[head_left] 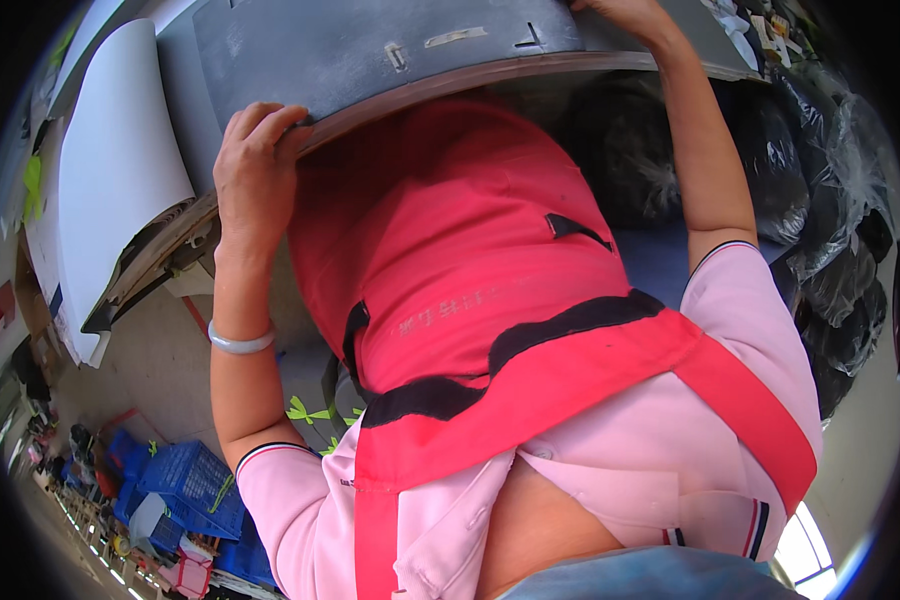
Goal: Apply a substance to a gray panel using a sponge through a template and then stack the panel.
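Observation:
A flat grey board [310, 60] with small slots and pale, worn marks lies on the worktable in front of me. At its near left corner, my left hand [258, 165] is closed, the bent fingers gripping the board's edge. My right hand [630, 14] is at the board's right edge, cut off by the top of the picture. Its visible fingers are bent against that edge, and the rest are out of sight. A pale bangle [240, 342] circles my left wrist.
A curled white sheet [120, 150] hangs over the table's left end. Black plastic bags [625, 150] crowd beneath and beside the table on the right. Blue crates [192, 488] stand at lower left among mixed items. My red apron [450, 230] reaches under the table edge [470, 72].

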Tool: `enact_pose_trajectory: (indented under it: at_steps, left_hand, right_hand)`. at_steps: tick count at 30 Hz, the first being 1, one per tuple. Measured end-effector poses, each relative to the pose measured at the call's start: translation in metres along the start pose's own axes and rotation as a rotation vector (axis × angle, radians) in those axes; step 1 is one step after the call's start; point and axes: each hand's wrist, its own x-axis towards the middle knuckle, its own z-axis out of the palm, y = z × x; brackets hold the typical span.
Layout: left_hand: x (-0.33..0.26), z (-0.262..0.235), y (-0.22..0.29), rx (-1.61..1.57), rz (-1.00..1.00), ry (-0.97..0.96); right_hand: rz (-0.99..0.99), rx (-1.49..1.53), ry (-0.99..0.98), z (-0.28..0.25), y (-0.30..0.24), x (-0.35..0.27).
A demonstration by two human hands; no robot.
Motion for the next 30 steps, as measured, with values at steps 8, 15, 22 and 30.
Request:
enact_pose_trajectory:
  at_steps: [8, 15, 22, 30]
  left_hand:
    - [-0.001, 0.001, -0.003, -0.017, 0.000, -0.002]
    - [0.004, -0.008, 0.005, -0.020, -0.007, -0.051]
    - [0.038, 0.012, 0.025, -0.077, 0.075, -0.031]
    - [0.100, 0.098, 0.045, 0.027, 0.175, 0.165]
  right_hand:
    - [-0.037, -0.028, 0.039, 0.002, 0.004, -0.002]
    - [-0.081, -0.063, 0.063, 0.005, 0.006, -0.001]
    - [-0.032, -0.065, 0.055, 0.005, 0.018, 0.002]
    - [-0.103, -0.059, -0.012, 0.002, 0.040, 0.013]
